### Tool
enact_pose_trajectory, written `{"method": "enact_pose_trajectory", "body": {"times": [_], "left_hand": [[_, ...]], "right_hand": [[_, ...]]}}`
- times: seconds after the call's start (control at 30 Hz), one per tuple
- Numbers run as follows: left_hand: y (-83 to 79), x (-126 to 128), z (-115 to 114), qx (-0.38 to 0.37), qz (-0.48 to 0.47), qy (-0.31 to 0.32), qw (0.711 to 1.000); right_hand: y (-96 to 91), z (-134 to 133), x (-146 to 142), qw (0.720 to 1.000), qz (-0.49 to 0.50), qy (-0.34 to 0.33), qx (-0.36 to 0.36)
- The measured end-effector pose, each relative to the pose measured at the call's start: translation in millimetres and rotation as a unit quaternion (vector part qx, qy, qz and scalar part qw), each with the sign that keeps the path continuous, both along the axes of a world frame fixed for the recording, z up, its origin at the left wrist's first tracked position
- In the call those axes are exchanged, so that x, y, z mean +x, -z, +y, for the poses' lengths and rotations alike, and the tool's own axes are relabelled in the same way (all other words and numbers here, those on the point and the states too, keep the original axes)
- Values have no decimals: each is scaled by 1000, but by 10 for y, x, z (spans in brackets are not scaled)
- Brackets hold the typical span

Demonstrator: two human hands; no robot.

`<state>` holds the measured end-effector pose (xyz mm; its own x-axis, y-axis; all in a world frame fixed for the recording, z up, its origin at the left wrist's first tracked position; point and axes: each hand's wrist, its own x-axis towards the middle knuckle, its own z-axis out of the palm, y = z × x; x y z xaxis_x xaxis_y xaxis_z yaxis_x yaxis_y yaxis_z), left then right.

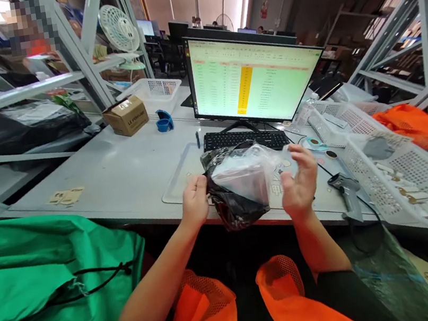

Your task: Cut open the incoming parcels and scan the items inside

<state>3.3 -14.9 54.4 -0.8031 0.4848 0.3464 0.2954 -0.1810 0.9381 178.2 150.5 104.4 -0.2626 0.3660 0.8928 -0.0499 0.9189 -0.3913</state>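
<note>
A black package in clear plastic wrap point(238, 186) is held up over the table's front edge. My left hand point(196, 200) grips its left side, thumb on top and the other fingers partly hidden behind it. The wrap looks loose and shiny, and a pale patch shows on its upper face. Just right of the package, my right hand point(299, 180) is raised with thumb and fingers apart. Whether its fingertips touch the loose plastic edge, I cannot tell. Behind the package lie a black keyboard point(243, 139) and a pale desk mat point(179, 182).
A monitor point(253, 77) stands behind the keyboard. To the right are a barcode scanner point(348, 194) and white baskets point(410, 179). A cardboard box point(126, 117), blue container point(164, 120) and pen point(197, 140) sit left. A green bag point(51, 281) lies by my left arm.
</note>
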Motion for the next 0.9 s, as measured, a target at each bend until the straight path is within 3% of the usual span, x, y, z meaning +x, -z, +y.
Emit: {"method": "enact_pose_trajectory", "body": {"times": [0.07, 0.17, 0.27, 0.43, 0.53, 0.63, 0.73, 0.8, 0.9], "left_hand": [[-83, 144, 64, -22, 56, 50, 997], [-128, 253, 125, -35, 89, 87, 992], [-14, 214, 128, -40, 83, 87, 992], [251, -28, 107, -68, 227, 27, 971], [239, -136, 127, -85, 254, 17, 963], [3, -145, 123, -92, 257, 38, 961], [-400, -100, 135, -101, 281, 18, 954], [-671, -84, 206, -160, 322, 33, 933], [-942, -105, 395, -288, 358, 133, 878]], "right_hand": [[-123, -171, 22, 992, -98, 3, 85], [-137, -201, -86, 973, -191, 28, 128], [5, -53, -178, 977, -131, 8, 167], [197, 111, -141, 979, -22, 0, 201], [206, 137, -95, 974, 11, -21, 225], [164, 122, -85, 976, 8, -31, 218], [127, 73, -93, 976, 4, -38, 213], [127, 42, -86, 975, 6, -47, 217], [160, 26, -46, 975, 10, -51, 216]]}}
